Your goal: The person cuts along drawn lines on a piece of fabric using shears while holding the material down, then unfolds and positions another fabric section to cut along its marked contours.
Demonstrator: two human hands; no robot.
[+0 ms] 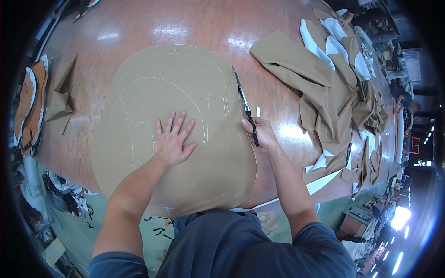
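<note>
A large tan sheet of leather-like material (pixel 181 97) lies flat on the wooden table, marked with thin white curved and straight lines. My left hand (pixel 174 141) rests on it near the middle, palm down with fingers spread. At the sheet's right edge my right hand (pixel 260 133) is closed around the black handles of a pair of scissors (pixel 245 104). The blades point away from me and lie along that edge. From this angle I cannot tell how far apart the blades are.
Crumpled tan material (pixel 320 88) with pale backing is heaped at the right. A folded tan scrap (pixel 60 102) and orange-brown pieces (pixel 32 104) lie at the left of the table (pixel 167 28). Scraps litter the green floor (pixel 111 231). Boxes (pixel 357 220) stand at lower right.
</note>
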